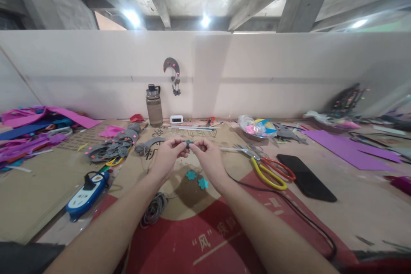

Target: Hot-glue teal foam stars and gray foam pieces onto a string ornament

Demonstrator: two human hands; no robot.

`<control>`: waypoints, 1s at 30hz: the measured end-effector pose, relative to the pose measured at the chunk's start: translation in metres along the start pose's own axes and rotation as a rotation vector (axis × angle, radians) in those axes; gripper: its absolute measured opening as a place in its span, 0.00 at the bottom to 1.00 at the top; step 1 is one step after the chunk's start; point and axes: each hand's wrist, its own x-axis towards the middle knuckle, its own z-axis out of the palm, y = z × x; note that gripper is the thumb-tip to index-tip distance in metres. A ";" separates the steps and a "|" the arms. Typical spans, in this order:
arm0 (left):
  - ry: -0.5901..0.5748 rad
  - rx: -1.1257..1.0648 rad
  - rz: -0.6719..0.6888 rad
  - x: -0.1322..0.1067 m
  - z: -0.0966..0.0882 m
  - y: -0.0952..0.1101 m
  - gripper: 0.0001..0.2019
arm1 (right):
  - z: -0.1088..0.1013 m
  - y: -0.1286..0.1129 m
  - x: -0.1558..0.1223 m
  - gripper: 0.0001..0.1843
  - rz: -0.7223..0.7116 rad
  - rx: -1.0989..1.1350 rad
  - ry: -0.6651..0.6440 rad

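My left hand and my right hand meet above the middle of the cardboard, fingertips pinched together. Between them is a small dark teal piece, seemingly felt; the fingers hide most of its shape. Two bright teal flower-shaped cutouts, one at the left and one at the right, lie on the cardboard just below my hands. A coil of grey cord rests beside my left forearm. Scissors with red and yellow handles lie to the right of my right hand.
A black phone and purple felt sheets lie at the right. At the left are a blue-white power strip and grey felt pieces. A water bottle and small clock stand by the wall. A black cable crosses the right side.
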 end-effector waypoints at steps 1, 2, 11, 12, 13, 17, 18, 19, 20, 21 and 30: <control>-0.011 0.004 0.003 0.000 0.000 0.000 0.08 | 0.000 0.000 0.001 0.12 0.021 0.015 0.000; -0.021 0.008 0.003 0.000 0.000 -0.001 0.08 | 0.000 0.000 0.001 0.12 0.040 0.027 0.001; -0.083 0.043 -0.004 -0.002 0.002 0.002 0.06 | -0.001 -0.002 0.003 0.12 0.095 0.091 0.001; -0.091 0.048 -0.005 -0.001 0.002 0.002 0.06 | -0.002 -0.001 0.003 0.12 0.090 0.088 0.007; -0.100 0.056 -0.008 -0.001 0.001 0.002 0.06 | -0.002 -0.001 0.003 0.11 0.084 0.087 0.017; -0.126 0.128 -0.019 0.001 -0.002 0.000 0.07 | -0.002 0.001 0.003 0.14 0.087 0.075 0.029; -0.132 0.149 -0.018 0.002 -0.002 -0.001 0.07 | -0.002 0.001 0.003 0.14 0.083 0.071 0.014; -0.137 0.166 -0.015 0.003 -0.003 -0.002 0.07 | -0.002 0.002 0.004 0.13 0.075 0.067 -0.004; -0.143 0.180 -0.011 0.003 -0.003 -0.003 0.07 | -0.002 0.003 0.004 0.12 0.065 0.063 -0.017; -0.149 0.188 -0.008 0.003 -0.004 -0.003 0.07 | -0.002 0.004 0.004 0.11 0.056 0.059 -0.024; -0.125 0.216 -0.002 -0.001 0.001 -0.003 0.09 | 0.000 0.013 0.003 0.09 0.009 -0.008 -0.010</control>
